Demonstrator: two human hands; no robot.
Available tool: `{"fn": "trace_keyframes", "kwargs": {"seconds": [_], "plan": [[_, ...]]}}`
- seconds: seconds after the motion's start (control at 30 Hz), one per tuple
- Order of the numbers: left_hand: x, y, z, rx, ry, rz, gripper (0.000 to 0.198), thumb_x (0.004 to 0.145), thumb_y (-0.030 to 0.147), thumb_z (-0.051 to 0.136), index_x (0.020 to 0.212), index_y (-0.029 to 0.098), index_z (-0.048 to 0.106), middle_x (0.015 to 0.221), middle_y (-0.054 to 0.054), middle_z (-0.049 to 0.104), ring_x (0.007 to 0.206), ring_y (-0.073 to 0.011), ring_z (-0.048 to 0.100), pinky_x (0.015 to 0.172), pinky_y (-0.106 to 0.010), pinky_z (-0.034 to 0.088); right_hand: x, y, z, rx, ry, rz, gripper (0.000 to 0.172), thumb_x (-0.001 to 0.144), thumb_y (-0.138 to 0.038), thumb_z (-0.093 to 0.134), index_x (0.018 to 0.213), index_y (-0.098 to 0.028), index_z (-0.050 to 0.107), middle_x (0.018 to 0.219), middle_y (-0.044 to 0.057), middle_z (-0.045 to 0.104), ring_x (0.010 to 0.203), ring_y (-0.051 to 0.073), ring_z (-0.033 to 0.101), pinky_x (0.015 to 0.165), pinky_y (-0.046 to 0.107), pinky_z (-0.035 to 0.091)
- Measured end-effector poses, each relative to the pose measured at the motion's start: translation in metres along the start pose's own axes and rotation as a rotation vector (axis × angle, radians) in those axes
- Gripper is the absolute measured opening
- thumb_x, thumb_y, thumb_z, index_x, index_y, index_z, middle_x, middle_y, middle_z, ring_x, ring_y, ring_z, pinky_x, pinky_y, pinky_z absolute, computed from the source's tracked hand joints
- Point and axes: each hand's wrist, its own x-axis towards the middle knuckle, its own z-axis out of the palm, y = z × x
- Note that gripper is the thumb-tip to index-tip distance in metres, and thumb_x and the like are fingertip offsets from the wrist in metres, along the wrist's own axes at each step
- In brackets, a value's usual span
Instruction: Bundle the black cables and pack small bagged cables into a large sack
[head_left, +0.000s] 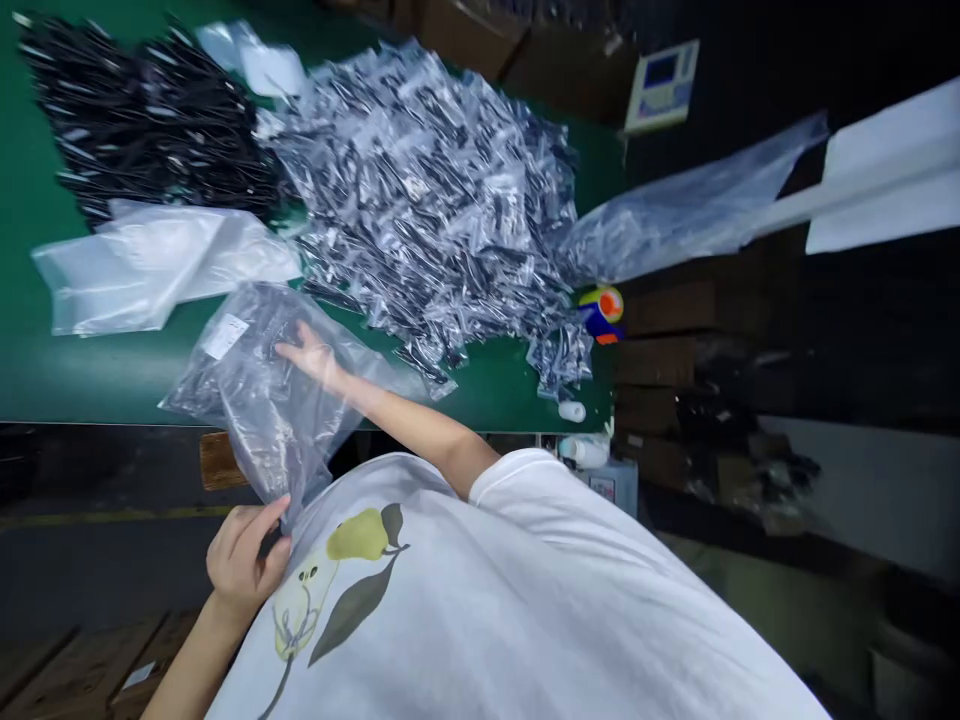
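Note:
A large clear plastic bag [274, 420] with a white label [225, 337] hangs over the table's front edge. Dark packed items show through its far left part. My left hand [244, 555], low in front of my body, pinches the near edge of this bag between thumb and fingers. My right hand [311, 358] reaches into the bag, its fingers apart near the dark contents; film covers part of the wrist. Just beyond lies a big heap of small clear packets [427, 200] with black cable-like pieces inside.
Bundles of black cables [150, 120] lie at the far left of the green table [97, 375]. Flat clear bags [165, 265] rest before them. A tape roll [602, 305], a small white bottle [572, 411] and a long plastic sleeve [675, 220] are at the right.

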Motion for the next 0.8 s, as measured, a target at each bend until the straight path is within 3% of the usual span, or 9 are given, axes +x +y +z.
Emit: {"fn": "trace_keyframes", "kwargs": {"seconds": [0.07, 0.13, 0.17, 0.2, 0.27, 0.37, 0.5, 0.63, 0.8], "plan": [[0.029, 0.019, 0.024, -0.097, -0.081, 0.003, 0.049, 0.093, 0.017, 0.054, 0.137, 0.038, 0.061, 0.085, -0.005, 0.073, 0.070, -0.0212, 0.067, 0.068, -0.033, 0.055, -0.043, 0.017, -0.057, -0.118, -0.032, -0.049, 0.024, 0.073, -0.011, 0.077, 0.093, -0.024, 0.073, 0.089, -0.005, 0.072, 0.101, 0.019, 0.069, 0.098, 0.032, 0.052], [0.064, 0.037, 0.065, -0.197, -0.306, -0.120, 0.036, 0.095, 0.020, 0.051, 0.123, 0.035, 0.068, 0.091, -0.004, 0.076, 0.077, -0.0207, 0.070, 0.076, -0.032, 0.056, -0.081, 0.033, -0.123, -0.244, -0.019, -0.053, 0.015, 0.078, -0.009, 0.065, 0.080, -0.022, 0.071, 0.082, -0.003, 0.070, 0.086, 0.019, 0.070, 0.089, 0.033, 0.055], [0.083, 0.044, 0.091, -0.230, -0.439, -0.215, 0.033, 0.097, 0.023, 0.048, 0.120, 0.033, 0.070, 0.092, -0.004, 0.076, 0.080, -0.0210, 0.071, 0.080, -0.032, 0.056, -0.093, 0.039, -0.155, -0.309, 0.023, -0.059, 0.018, 0.083, -0.009, 0.056, 0.080, -0.022, 0.070, 0.084, 0.000, 0.070, 0.085, 0.019, 0.069, 0.089, 0.034, 0.055], [0.102, 0.048, 0.117, -0.238, -0.564, -0.293, 0.033, 0.096, 0.024, 0.049, 0.120, 0.030, 0.071, 0.094, -0.005, 0.076, 0.083, -0.0220, 0.071, 0.081, -0.032, 0.055, -0.098, 0.045, -0.183, -0.375, 0.089, -0.070, 0.024, 0.087, -0.010, 0.048, 0.086, -0.021, 0.069, 0.091, 0.003, 0.070, 0.091, 0.020, 0.068, 0.094, 0.037, 0.052], [0.139, 0.046, 0.169, -0.164, -0.622, -0.406, 0.030, 0.090, 0.021, 0.057, 0.114, 0.025, 0.074, 0.095, -0.009, 0.075, 0.089, -0.0266, 0.071, 0.087, -0.034, 0.053, -0.092, 0.054, -0.225, -0.502, 0.173, -0.109, 0.031, 0.092, -0.012, 0.040, 0.105, -0.021, 0.067, 0.114, 0.009, 0.067, 0.113, 0.024, 0.060, 0.108, 0.043, 0.043], [0.181, 0.026, 0.229, -0.061, -0.542, -0.511, 0.043, 0.091, 0.013, 0.049, 0.130, 0.016, 0.065, 0.103, -0.017, 0.071, 0.103, -0.0325, 0.068, 0.096, -0.039, 0.048, -0.064, 0.070, -0.247, -0.668, 0.165, -0.150, 0.036, 0.090, -0.013, 0.050, 0.125, -0.018, 0.059, 0.132, 0.016, 0.059, 0.128, 0.030, 0.048, 0.116, 0.047, 0.032], [0.209, -0.007, 0.269, 0.008, -0.477, -0.609, 0.054, 0.090, 0.010, 0.048, 0.144, 0.016, 0.053, 0.117, -0.020, 0.065, 0.117, -0.0352, 0.063, 0.101, -0.039, 0.043, -0.060, 0.099, -0.254, -0.838, 0.100, -0.125, 0.035, 0.084, -0.003, 0.048, 0.114, -0.013, 0.061, 0.116, 0.019, 0.062, 0.114, 0.031, 0.053, 0.106, 0.048, 0.040], [0.207, -0.024, 0.290, -0.019, -0.459, -0.670, 0.047, 0.086, 0.014, 0.057, 0.133, 0.020, 0.058, 0.114, -0.017, 0.065, 0.112, -0.0331, 0.065, 0.102, -0.040, 0.043, -0.087, 0.115, -0.296, -0.970, 0.078, -0.127, 0.029, 0.081, -0.005, 0.049, 0.105, -0.016, 0.062, 0.112, 0.015, 0.061, 0.106, 0.028, 0.055, 0.096, 0.041, 0.046], [0.179, -0.021, 0.307, -0.106, -0.342, -0.719, 0.022, 0.086, 0.021, 0.062, 0.108, 0.020, 0.062, 0.110, -0.015, 0.061, 0.111, -0.0317, 0.061, 0.102, -0.041, 0.043, -0.095, 0.097, -0.347, -1.159, 0.036, -0.213, 0.028, 0.091, -0.012, 0.044, 0.112, -0.016, 0.061, 0.108, 0.015, 0.064, 0.096, 0.028, 0.058, 0.081, 0.037, 0.046]]}}
